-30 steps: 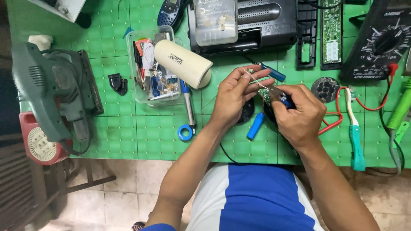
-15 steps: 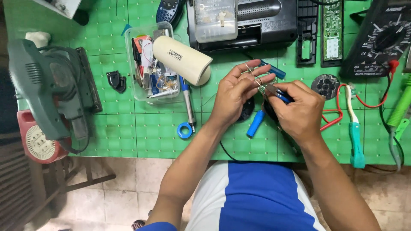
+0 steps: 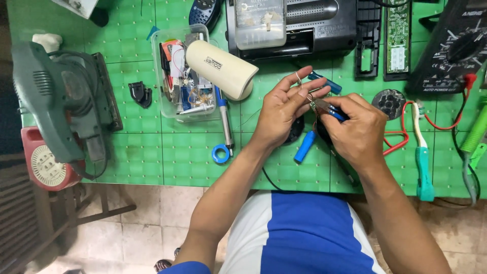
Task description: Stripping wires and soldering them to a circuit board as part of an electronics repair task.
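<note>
My left hand [image 3: 282,109] and my right hand [image 3: 355,129] meet over the middle of a green cutting mat [image 3: 167,152]. The right hand is closed around a small tool with blue handles [image 3: 332,111], its metal tip pointing at the left fingers. The left fingertips pinch a thin wire or small metal part [image 3: 307,94] at that tip; it is too small to identify. A blue cylinder [image 3: 304,146] lies on the mat under the hands, beside a dark round object [image 3: 297,128] mostly hidden by the left hand.
A clear plastic box of small parts [image 3: 183,76] carries a cream cylinder [image 3: 221,68]. A blue-handled soldering iron [image 3: 223,127] lies beside it. A green power sander [image 3: 61,99] sits left. A black device [image 3: 304,23], circuit board [image 3: 398,38], multimeter [image 3: 451,48] and toothbrush [image 3: 422,152] lie behind and right.
Both hands have stayed together over the mat, with only slight shifts of the fingers. The view has moved a little; objects on the mat have not moved.
</note>
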